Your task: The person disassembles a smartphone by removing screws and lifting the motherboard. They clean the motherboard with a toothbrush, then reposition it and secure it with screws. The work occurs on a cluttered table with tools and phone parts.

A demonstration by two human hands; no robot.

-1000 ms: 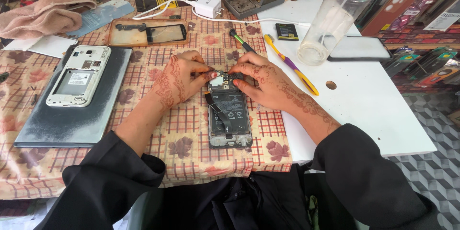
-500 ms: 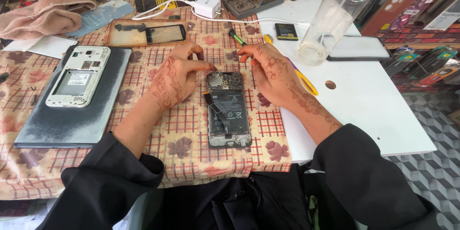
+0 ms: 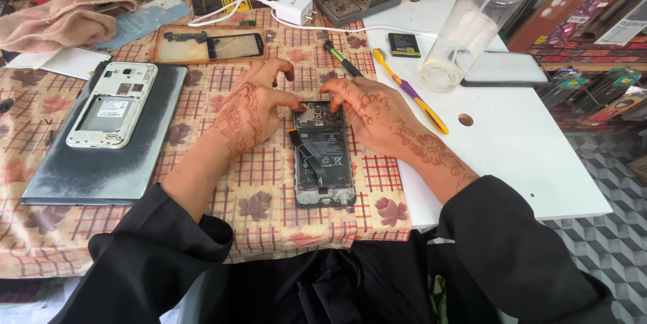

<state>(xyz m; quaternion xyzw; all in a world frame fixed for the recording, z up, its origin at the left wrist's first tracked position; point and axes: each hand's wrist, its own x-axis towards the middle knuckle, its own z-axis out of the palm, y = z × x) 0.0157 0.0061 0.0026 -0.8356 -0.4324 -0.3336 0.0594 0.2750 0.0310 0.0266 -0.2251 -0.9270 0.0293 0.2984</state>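
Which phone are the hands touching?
The dark opened phone in the middle, with both hands, left and right, at its top end. The white phone lies untouched on the grey slab.

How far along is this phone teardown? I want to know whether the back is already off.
Done: the opened phone lies with its back cover off, battery and flex cable exposed. In hand: the left hand and right hand both have fingertips at the phone's top end, where the board sits. A screwdriver lies unused beside them. Left: the battery and the flex cable are not yet out.
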